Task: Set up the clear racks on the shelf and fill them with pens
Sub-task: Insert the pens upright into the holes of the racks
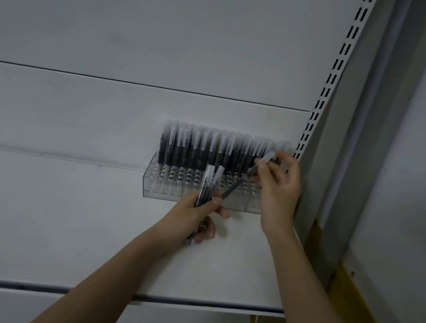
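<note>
Fingers (259,179) of our right hand (279,193) pinch one pen (262,164) near its middle; the pen is tilted, clear cap up and to the right, dark tip pointing down-left over the right end of the clear rack (165,191). We cannot tell whether the tip has entered a hole. Our left hand (194,218) is closed around a bundle of pens (207,185), caps up, held just in front of the rack's front wall; one dark pen from the bundle angles up and to the right across the rack's middle. Rack position: on the white shelf (64,223), set back against the rear panel (142,32), with its right end close to the slotted upright (332,76). Rack contents: the rear rows are filled with standing pens (208,150), dark barrels with pale caps, running nearly the full length of the rack. The front rows show open round holes, most plainly in the left part of the rack. At the far right end of the rack our right hand hides the holes. Right of the upright we note a grey wall and a yellow strip (365,314) low down.
</note>
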### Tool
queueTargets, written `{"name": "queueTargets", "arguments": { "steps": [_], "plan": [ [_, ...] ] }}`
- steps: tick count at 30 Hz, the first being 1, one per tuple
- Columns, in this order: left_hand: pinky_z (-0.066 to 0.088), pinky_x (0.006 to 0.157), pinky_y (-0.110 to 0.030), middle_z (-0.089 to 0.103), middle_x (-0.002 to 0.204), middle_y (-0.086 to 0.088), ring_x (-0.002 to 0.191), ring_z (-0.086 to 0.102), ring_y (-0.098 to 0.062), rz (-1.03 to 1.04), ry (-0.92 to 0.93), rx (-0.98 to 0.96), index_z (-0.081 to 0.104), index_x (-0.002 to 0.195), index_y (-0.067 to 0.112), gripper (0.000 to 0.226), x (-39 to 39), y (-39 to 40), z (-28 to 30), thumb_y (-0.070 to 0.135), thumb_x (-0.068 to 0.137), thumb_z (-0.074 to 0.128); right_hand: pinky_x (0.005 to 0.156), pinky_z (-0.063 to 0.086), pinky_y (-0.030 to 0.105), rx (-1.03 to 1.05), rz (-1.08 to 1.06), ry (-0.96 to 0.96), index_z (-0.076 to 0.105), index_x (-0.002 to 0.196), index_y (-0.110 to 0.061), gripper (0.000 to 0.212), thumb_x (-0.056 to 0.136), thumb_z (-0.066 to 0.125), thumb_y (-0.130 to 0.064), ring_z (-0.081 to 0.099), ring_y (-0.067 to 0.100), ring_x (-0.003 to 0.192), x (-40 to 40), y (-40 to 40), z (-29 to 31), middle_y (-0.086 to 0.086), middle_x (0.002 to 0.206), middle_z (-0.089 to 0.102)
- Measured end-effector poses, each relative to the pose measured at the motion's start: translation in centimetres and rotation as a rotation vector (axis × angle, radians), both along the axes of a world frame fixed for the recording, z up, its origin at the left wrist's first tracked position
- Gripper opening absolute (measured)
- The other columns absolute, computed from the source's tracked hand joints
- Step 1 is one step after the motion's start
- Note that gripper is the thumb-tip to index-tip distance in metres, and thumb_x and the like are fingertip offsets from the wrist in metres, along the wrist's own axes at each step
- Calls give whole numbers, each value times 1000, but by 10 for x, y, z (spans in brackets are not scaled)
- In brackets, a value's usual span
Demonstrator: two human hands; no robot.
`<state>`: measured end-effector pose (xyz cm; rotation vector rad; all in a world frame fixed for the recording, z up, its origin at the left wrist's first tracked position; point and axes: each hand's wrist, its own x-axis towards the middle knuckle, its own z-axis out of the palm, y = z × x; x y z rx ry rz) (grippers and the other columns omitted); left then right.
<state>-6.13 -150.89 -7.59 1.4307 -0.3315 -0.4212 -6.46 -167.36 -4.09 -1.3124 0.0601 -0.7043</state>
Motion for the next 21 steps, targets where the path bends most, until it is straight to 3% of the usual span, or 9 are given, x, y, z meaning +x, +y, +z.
{"name": "queueTargets", "arguments": {
  "steps": [5,10,17,21],
  "plan": [
    [30,36,-20,62,80,-1,45,46,-15,41,-28,5,57,124,17,22,3,1,-4,20,104,49,84,59,30,-207,-53,-78,53,120,-18,31,94,65,-7,71,16,89,17,-8,27,9,99,71],
    [30,34,-20,59,79,-2,45,44,-14,43,-32,4,56,125,15,22,3,2,-3,18,104,48,78,55,20,-370,-31,-113,52,117,-19,27,95,61,-6,69,10,86,31,-5,37,8,102,68],
    [30,35,-19,60,79,-1,45,44,-14,51,-43,11,56,124,14,21,3,2,-5,18,104,49,78,56,20,-530,-55,-72,51,116,-29,27,97,60,-12,67,12,89,45,-5,32,0,99,65],
    [29,35,-19,60,78,-2,45,43,-14,53,-38,12,57,122,15,20,4,2,-5,19,104,49,77,54,21,-729,35,76,50,117,-29,27,98,58,-12,63,6,89,48,-2,21,-8,97,60]
  ]
}}
